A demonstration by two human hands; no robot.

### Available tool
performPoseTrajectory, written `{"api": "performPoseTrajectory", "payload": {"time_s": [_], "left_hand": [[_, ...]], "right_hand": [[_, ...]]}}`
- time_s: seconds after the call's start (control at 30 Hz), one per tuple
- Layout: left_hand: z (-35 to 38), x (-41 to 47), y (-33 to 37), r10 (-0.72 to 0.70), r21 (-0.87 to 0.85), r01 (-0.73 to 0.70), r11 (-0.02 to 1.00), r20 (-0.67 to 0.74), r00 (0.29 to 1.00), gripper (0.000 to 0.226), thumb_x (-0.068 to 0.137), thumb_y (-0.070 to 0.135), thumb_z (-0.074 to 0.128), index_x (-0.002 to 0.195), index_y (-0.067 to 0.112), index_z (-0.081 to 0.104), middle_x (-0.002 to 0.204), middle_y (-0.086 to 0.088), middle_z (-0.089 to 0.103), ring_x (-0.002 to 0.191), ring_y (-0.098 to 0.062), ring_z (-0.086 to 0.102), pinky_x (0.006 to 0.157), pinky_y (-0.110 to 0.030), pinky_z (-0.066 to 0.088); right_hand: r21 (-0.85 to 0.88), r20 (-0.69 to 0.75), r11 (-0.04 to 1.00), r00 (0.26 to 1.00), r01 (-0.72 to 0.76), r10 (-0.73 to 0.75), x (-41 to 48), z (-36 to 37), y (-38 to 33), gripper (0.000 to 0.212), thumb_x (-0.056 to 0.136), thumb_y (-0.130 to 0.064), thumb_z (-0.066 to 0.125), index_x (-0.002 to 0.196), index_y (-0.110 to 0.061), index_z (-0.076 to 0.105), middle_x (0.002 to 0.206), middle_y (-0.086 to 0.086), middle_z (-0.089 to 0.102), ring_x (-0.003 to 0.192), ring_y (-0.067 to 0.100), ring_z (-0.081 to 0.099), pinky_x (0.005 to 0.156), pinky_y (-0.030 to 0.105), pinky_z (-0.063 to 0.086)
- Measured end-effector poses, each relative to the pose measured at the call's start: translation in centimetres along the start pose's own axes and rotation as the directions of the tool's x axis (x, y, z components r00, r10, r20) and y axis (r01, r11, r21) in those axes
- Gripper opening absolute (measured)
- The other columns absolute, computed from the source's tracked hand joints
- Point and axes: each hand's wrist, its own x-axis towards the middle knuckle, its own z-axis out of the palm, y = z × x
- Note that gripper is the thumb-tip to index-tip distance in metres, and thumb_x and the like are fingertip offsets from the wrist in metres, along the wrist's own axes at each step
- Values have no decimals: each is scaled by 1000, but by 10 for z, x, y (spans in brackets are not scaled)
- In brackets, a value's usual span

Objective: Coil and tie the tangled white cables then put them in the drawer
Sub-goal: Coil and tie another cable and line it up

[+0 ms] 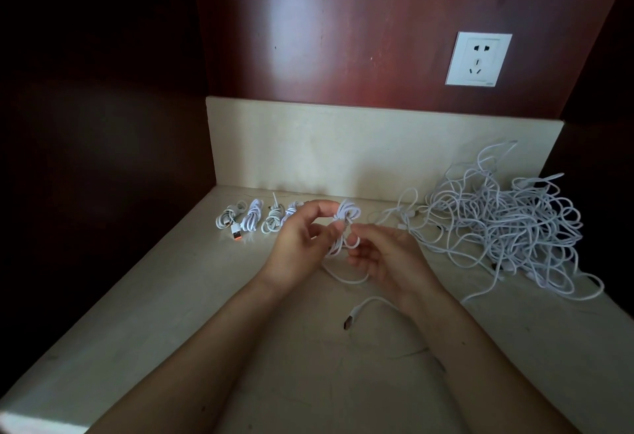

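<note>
My left hand [302,245] grips a small coil of white cable [347,215] held above the counter, thumb and fingers curled round its bundle. My right hand [387,257] pinches the loose strand of that same cable beside the coil. The strand's tail loops below my hands and ends in a USB plug [348,323] lying on the counter. A big tangled heap of white cables [497,227] lies at the right. Several tied coils [254,219] sit in a row at the back left, partly hidden by my left hand.
The pale stone counter [206,313] has a low backsplash [343,152] behind it. A white wall socket [478,58] is set in the red-brown panel above. Dark wood walls close in on the left and right. No drawer is in view.
</note>
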Motion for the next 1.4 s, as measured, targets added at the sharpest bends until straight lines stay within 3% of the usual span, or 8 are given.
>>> {"api": "performPoseTrajectory", "payload": {"time_s": [0.23, 0.43, 0.63, 0.9, 1.07, 1.13, 1.23, 1.4], "left_hand": [[-6, 0, -1, 54, 37, -58, 998, 90, 994, 24, 93, 5, 60, 114, 16, 62, 103, 6, 67, 76, -11, 63, 69, -23, 51], [-4, -1, -1, 54, 55, -59, 997, 90, 994, 25, 92, 13, 60, 116, 18, 60, 108, -6, 65, 77, -20, 61, 68, -25, 50], [-6, -4, 0, 80, 129, -102, 986, 171, 982, 29, 95, 4, 57, 115, 26, 58, 106, 4, 64, 73, -16, 57, 65, -23, 48], [-11, -4, 1, 44, 150, -78, 986, 218, 975, 27, 94, 8, 59, 113, 28, 55, 106, 1, 62, 67, -19, 58, 58, -36, 45], [-8, -4, 0, 26, 141, -58, 988, 222, 975, 26, 95, 5, 59, 114, 23, 55, 107, -3, 62, 68, -18, 58, 59, -31, 46], [-8, -4, -1, 13, 148, -44, 988, 199, 980, 27, 95, 6, 59, 113, 25, 56, 108, -4, 61, 70, -17, 58, 59, -26, 46], [-11, -1, -4, 11, 137, -36, 990, 179, 984, 28, 95, 9, 59, 111, 32, 57, 107, -6, 62, 74, -19, 59, 62, -30, 48], [-11, -1, 1, 28, 121, -53, 991, 197, 980, 27, 94, 6, 59, 113, 25, 60, 106, -14, 61, 78, -19, 60, 68, -28, 51]], "right_hand": [[-91, -1, 993, 997, 78, -78, 0, -2, 0, 19, 92, -17, 65, 75, -9, 70, 73, 7, 66, 61, 10, 59, 54, 22, 51], [-192, 3, 974, 993, 117, -119, -1, -5, -2, 21, 91, -16, 66, 72, -9, 71, 70, 6, 66, 58, 11, 59, 51, 22, 50], [-301, -1, 950, 996, 87, -92, 0, -7, 0, 21, 93, -18, 65, 80, -4, 73, 70, 12, 62, 55, 14, 55, 50, 24, 48], [-245, -89, 967, 991, 71, -95, -1, -10, -5, 15, 83, -14, 76, 79, -1, 72, 59, 7, 64, 51, 12, 59, 50, 23, 53], [-129, -138, 988, 985, 89, -107, -2, -11, -6, 19, 75, 1, 80, 84, 0, 63, 66, 12, 69, 53, 15, 64, 53, 26, 56], [-81, -119, 993, 989, 81, -90, -2, -10, -6, 20, 74, 7, 78, 86, -1, 64, 69, 11, 70, 59, 16, 66, 56, 25, 57], [-16, -127, 997, 989, 76, -78, -2, -9, -5, 22, 76, 14, 71, 90, -2, 65, 72, 7, 71, 63, 16, 68, 61, 25, 59], [106, -92, 994, 996, 27, -17, 0, -10, -6, 23, 88, 6, 52, 104, -2, 66, 72, 10, 67, 68, 20, 68, 63, 29, 58]]}}
